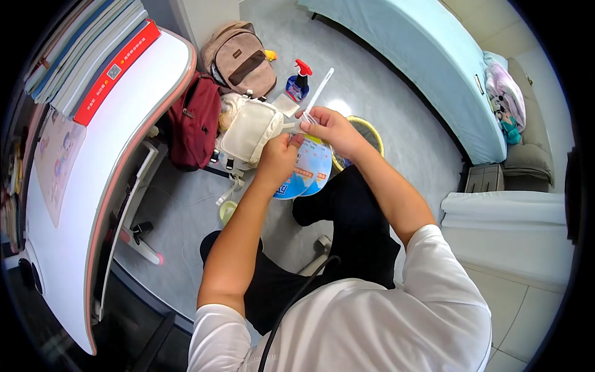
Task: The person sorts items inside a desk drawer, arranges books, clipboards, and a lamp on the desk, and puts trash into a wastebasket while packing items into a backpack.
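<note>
My left hand [280, 160] is closed on the edge of a blue printed round fan [302, 177], which hangs below the fingers above my lap. My right hand [328, 129] pinches a white plastic handle [320, 92] near its lower end; the handle points up and away from me. Both hands are close together, with the fan's yellow upper part between them. A second round blue edge shows at the fan's right side. Whether the handle is joined to the fan is hidden by the fingers.
Beyond my hands lie a cream bag [248, 131], a maroon backpack [194, 124], a brown backpack [240, 61] and a spray bottle [297, 87]. A yellow-rimmed basket [379, 144] is behind my right forearm. A white desk [118, 155] stands left, a blue-covered bed [427, 62] right.
</note>
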{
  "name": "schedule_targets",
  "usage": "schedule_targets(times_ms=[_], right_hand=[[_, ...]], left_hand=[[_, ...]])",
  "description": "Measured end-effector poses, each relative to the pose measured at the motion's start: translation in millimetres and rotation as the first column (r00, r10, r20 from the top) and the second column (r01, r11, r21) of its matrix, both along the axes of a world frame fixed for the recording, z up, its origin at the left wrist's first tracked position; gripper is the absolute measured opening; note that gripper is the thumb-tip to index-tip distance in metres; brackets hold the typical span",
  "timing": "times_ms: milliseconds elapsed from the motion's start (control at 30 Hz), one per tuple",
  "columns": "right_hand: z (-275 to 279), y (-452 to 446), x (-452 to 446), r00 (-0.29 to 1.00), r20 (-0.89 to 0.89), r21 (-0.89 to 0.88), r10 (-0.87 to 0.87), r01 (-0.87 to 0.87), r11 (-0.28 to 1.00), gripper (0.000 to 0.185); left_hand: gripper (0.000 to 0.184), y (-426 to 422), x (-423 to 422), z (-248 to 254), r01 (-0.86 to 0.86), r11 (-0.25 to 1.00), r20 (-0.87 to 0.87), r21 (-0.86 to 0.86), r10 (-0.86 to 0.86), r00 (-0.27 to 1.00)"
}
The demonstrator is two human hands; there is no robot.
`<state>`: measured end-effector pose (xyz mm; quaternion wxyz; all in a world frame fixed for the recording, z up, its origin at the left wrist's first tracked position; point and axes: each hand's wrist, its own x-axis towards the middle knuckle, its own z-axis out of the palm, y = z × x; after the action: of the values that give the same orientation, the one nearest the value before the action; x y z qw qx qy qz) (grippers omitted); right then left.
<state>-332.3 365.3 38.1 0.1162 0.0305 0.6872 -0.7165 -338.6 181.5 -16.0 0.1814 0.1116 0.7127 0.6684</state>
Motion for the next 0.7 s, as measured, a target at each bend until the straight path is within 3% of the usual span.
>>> schedule_targets(times_ms=[133, 200, 333, 433, 533, 633, 700], right_hand=[[-18.7, 7.6, -5.5, 0.998, 0.035, -0.115, -0.047, 0.051, 0.992, 0.027], [-24.0, 5.5, -5.3, 0.996, -0.006, -0.156, -0.091, 0.089, 0.984, 0.025], [-20.6, 2.1, -5.9, 0.992, 0.031, -0.099, -0.122, 0.125, 0.987, 0.020], [-20.6, 7.5, -7.8, 0.981, 0.090, -0.105, -0.170, 0.179, 0.978, 0.019], [-25.7, 20.5, -10.9, 0.978, 0.138, -0.258, -0.157, 0.189, 0.947, 0.021], [-11.0, 20.0, -5.9, 0.961, 0.264, -0.262, -0.081, 0.153, 0.953, 0.024], [-14.8, 26.9, -11.5, 0.970, 0.233, -0.048, -0.066, 0.079, 0.996, 0.022]], left_hand=[[0.039, 0.8, -0.6, -4.1, 0.039, 0.999, -0.035, 0.016, -0.039, 0.999], [0.038, -1.0, 1.3, -0.2, 0.016, 0.997, -0.122, -0.078, -0.025, 0.992], [0.033, -2.0, 3.3, 2.3, 0.000, 0.981, -0.135, -0.192, -0.026, 0.990], [0.028, -5.7, -1.5, 6.5, 0.062, 0.982, 0.075, 0.179, -0.077, 0.994], [0.026, -20.0, -6.3, 0.9, 0.202, 0.939, 0.335, 0.279, -0.292, 0.896], [0.025, -21.0, -8.4, -10.6, 0.219, 0.972, 0.209, 0.082, -0.232, 0.950], [0.024, -18.8, -5.4, -11.8, 0.209, 0.977, 0.159, 0.052, -0.214, 0.964]])
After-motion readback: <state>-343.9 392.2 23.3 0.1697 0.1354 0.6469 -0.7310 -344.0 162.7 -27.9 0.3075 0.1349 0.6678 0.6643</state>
